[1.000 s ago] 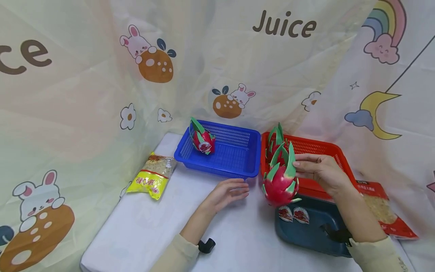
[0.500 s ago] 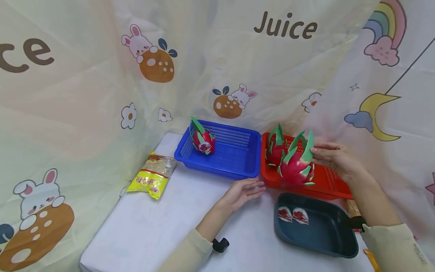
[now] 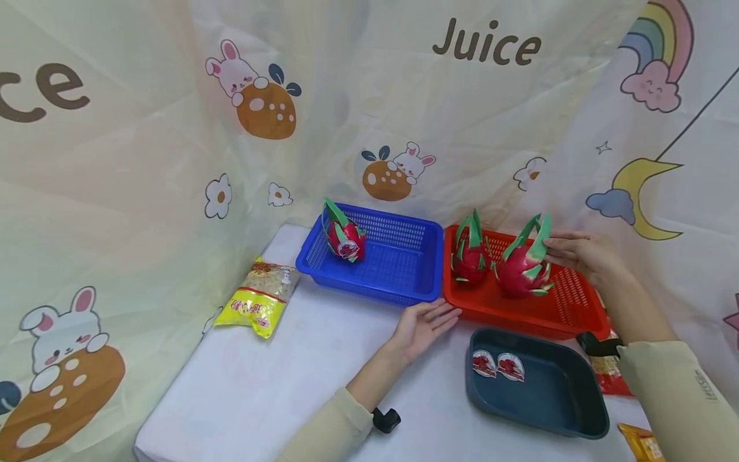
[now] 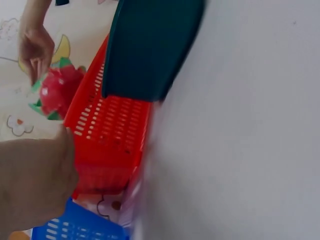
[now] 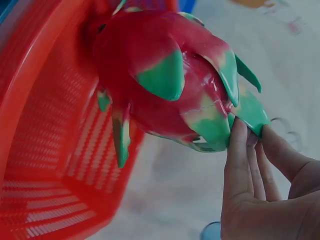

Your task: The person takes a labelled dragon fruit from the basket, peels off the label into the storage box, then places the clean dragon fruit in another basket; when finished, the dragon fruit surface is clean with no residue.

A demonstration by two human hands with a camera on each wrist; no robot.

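Note:
My right hand [image 3: 589, 258] pinches a green leaf tip of a red dragon fruit [image 3: 521, 273], over the red basket [image 3: 514, 316]. In the right wrist view, thumb and fingers hold the leaf while the dragon fruit [image 5: 160, 75] tilts beside the basket wall; whether it touches the basket floor I cannot tell. A second dragon fruit [image 3: 470, 263] sits in that basket's left end. My left hand [image 3: 421, 330], fingers extended and holding nothing, is at the basket's front left corner; contact is unclear. In the left wrist view, part of the left hand [image 4: 35, 180] overlaps the red basket.
Left of the red basket stands a blue basket [image 3: 375, 287] with another dragon fruit [image 3: 346, 242]. A dark teal tray [image 3: 543, 398] bearing two round stickers lies in front. A yellow bag [image 3: 258, 301] is at left; red [image 3: 612, 378] and orange [image 3: 641, 443] packets are at right.
My right hand has carried the dragon fruit right and away from me, from the red basket's front edge to over its middle. My left hand has shifted right toward that basket.

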